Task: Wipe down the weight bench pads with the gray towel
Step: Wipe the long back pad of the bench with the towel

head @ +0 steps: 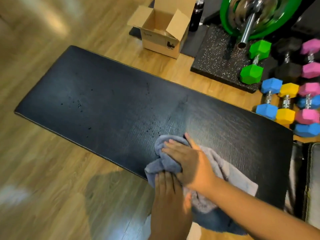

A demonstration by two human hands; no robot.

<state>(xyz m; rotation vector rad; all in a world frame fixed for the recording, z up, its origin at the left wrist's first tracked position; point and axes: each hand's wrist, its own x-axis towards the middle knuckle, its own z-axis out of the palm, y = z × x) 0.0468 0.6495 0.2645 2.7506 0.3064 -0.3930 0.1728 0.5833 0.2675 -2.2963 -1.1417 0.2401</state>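
A long black bench pad [107, 101] stretches from upper left to lower right, with small dark droplets on its middle and left. A gray towel [161, 149], bunched at its left end and spread flat to the right, lies on the pad's near edge. My right hand [187, 160] presses flat on the towel with fingers straight. My left hand [166, 184] grips the towel's bunched lower edge where it hangs over the pad's near side. A second black pad [311, 184] shows at the right edge.
An open cardboard box [162, 32] and a dark bottle [196, 14] stand on the wood floor beyond the pad. Colored dumbbells [285, 104] lie at the right, beside a speckled mat [218, 56] holding a green weight plate [259, 16] on a chrome bar.
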